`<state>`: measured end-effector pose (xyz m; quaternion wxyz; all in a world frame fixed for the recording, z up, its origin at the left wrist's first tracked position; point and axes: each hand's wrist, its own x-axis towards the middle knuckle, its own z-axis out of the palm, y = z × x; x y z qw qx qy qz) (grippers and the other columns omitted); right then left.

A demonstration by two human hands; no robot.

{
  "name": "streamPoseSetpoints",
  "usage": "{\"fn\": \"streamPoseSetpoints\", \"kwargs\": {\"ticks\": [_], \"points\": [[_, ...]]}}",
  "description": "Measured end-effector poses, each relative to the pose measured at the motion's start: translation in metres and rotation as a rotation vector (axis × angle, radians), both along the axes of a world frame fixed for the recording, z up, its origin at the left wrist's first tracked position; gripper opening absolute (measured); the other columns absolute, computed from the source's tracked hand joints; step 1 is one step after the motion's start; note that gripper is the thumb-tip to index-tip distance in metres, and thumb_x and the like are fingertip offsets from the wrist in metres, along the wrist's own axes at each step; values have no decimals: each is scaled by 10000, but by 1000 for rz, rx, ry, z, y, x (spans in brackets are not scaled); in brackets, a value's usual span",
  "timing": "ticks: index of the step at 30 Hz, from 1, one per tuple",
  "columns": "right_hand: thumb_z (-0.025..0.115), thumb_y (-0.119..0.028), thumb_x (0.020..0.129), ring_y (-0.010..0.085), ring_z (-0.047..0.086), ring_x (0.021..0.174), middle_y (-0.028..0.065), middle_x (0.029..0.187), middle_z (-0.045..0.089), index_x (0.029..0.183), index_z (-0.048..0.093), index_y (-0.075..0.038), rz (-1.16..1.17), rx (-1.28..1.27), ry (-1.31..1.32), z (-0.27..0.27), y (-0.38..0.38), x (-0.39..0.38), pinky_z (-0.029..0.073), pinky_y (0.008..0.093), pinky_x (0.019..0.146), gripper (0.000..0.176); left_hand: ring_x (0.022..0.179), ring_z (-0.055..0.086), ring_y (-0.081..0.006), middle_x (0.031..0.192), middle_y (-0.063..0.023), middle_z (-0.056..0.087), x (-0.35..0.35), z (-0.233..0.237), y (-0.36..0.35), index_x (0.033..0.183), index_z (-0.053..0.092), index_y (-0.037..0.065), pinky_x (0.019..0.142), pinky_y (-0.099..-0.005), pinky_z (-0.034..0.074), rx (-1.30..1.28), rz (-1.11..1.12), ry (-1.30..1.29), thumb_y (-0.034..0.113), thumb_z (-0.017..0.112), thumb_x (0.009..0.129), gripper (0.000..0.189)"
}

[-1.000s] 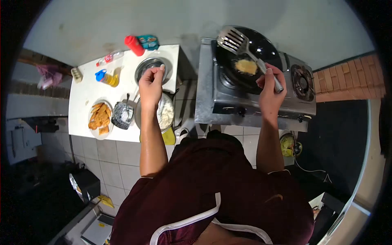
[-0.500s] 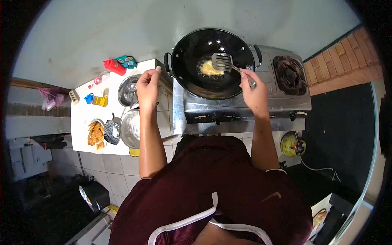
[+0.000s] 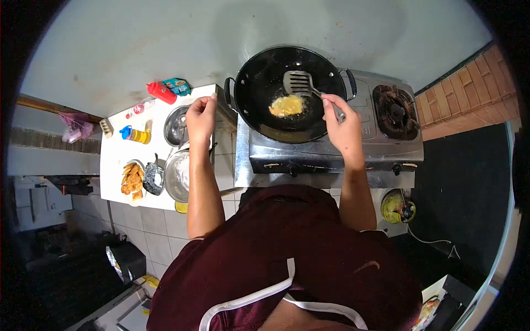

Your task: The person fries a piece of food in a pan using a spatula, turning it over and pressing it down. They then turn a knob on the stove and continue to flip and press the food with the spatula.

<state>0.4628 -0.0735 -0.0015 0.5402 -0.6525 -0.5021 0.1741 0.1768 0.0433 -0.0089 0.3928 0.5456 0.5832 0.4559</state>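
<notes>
My right hand (image 3: 345, 124) is closed around the handle of a metal slotted spatula (image 3: 298, 83). The spatula's head is over the black wok (image 3: 259, 122), just beyond a yellow battered piece of food (image 3: 287, 106). That piece lies in bubbling oil at the wok's bottom. My left hand (image 3: 201, 118) is held up left of the wok, near its left handle. Its thumb and fingers are pressed together, and nothing shows between them.
The wok sits on a steel gas stove (image 3: 331, 157) with a bare burner (image 3: 396, 108) at right. On the white table (image 3: 118, 190) are fried pieces (image 3: 132, 181), metal bowls (image 3: 175, 175), an oil bottle (image 3: 138, 135) and a red squeeze bottle (image 3: 162, 92). A brick wall (image 3: 455, 107) stands at right.
The spatula has shifted off the food toward the wok's far side, so more of the piece shows. The view has tilted slightly. My left hand keeps its pinched pose.
</notes>
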Motion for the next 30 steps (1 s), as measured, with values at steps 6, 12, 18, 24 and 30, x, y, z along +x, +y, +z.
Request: {"fn": "streamPoseSetpoints", "kwargs": {"ticks": [6,12,18,24,30], "points": [[582,-164,863,298,659,845,161,860,662,959,643,-48,51,-63,14,-4,-1,0,489,316,708,161,586,408,-41,650,46,526,12,-11,10,805,631,-12,530,-209,339,9,36,53,283,647,851,298],[585,-157,862,301,659,841,165,865,660,959,645,-56,25,-30,21,-6,4,6,493,316,686,152,584,422,-48,644,34,536,19,-15,20,802,630,-12,530,-213,351,40,33,41,283,653,838,299],[590,-166,864,307,657,846,159,879,666,973,643,-55,11,14,-42,0,18,23,494,314,708,164,583,432,-50,647,20,545,19,-25,28,785,631,-9,538,-212,356,16,69,96,271,656,828,285],[570,-208,874,327,648,801,179,835,648,946,642,-53,-24,-108,-75,-2,26,26,486,329,677,185,579,433,-54,642,30,534,24,-21,27,797,626,-6,527,-215,351,-8,73,20,254,668,817,264],[567,-216,875,306,654,773,174,810,646,948,641,-53,20,-105,-31,1,18,19,482,321,663,194,670,473,-71,732,7,583,21,-24,31,835,631,-6,631,-219,384,-53,52,17,257,674,823,266]]}}
